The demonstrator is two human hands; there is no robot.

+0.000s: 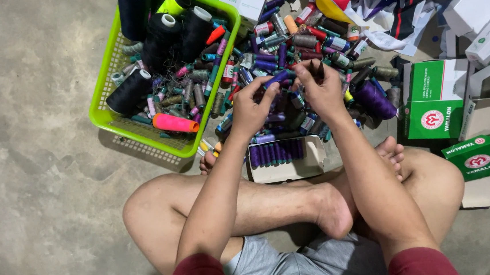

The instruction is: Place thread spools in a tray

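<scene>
From the head camera, a person sits cross-legged on a concrete floor (40, 169), both arms reaching forward over a heap of small thread spools (307, 41) in many colours. The left hand (248, 105) is pinched around a purple spool (278, 78), thumb and fingertips closed on its lower end; the spool's long axis runs slantwise, up and to the right, so its free end points toward the right hand (319, 89). That hand is curled with the fingers bent inward and seems to grip something dark at its fingertips, though what exactly cannot be told. The two hands sit just beside each other, nearly touching, with the left the one actually carrying the spool. Straight below them, between hands and crossed shins, lies a small open cardboard box (285, 159) with a row of purple spools lying side by side (their axes pointing away from the person), part of the row unfilled at the right. To the left stands a lime-green basket (106, 84) holding big dark cones and one pink one; green-and-white cartons (435, 101) sit at the right.
</scene>
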